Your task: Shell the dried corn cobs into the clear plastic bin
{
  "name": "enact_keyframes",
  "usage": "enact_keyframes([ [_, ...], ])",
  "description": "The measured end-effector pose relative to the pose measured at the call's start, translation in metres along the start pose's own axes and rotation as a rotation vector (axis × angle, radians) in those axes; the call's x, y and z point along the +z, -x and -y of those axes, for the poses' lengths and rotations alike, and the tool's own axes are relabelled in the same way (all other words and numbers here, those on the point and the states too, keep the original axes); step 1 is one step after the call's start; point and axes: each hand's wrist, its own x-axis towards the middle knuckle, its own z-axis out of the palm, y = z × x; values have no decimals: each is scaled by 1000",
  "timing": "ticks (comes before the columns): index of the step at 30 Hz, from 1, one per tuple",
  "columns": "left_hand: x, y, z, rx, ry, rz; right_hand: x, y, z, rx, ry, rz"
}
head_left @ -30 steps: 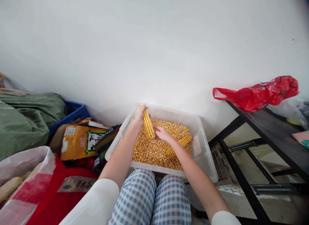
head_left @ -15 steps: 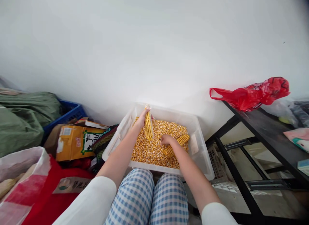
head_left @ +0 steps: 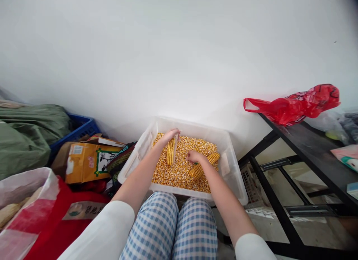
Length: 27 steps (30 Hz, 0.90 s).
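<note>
My left hand (head_left: 171, 135) is closed around the upper end of a corn cob (head_left: 171, 152), whose lower end points down at the loose kernels. A pale strip stripped of kernels runs along the cob's right side. To its right, my right hand (head_left: 193, 156) has its fingers curled just over the kernels (head_left: 179, 178); whether anything is in them is hidden. Under and beside my right wrist lie more yellow corn cobs (head_left: 213, 158), partly covered by the forearm. All of this is inside a translucent plastic bin (head_left: 235, 178).
A white wall (head_left: 179, 59) rises behind the bin. To the left are an orange carton (head_left: 81, 163), a blue crate (head_left: 84, 127) and a red-and-white bag (head_left: 47, 226). On the right stands a black metal frame (head_left: 275, 200) with a red plastic bag (head_left: 299, 107) on top.
My left hand has tipped over the cob's top end, and the cob sits slightly lower, its stripped side showing more. My right hand has shifted slightly up, its fingers a little looser.
</note>
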Motion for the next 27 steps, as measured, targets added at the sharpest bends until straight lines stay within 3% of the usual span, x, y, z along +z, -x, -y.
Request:
enact_keyframes([
  [4, -3, -3, 1, -16, 110, -53, 2, -4, 0, 33, 40, -107],
  [7, -5, -1, -1, -47, 115, -86, 7, -9, 0, 64, 80, -56],
  [11, -8, 2, -4, -94, 92, -27, 9, -13, 0, 71, 102, -3],
  [19, -11, -2, -6, -30, 51, -47, 0, -6, -9, 68, 75, -14],
  [27, -9, 0, -7, -72, 64, -75, 5, -8, 2, 68, 130, 151],
])
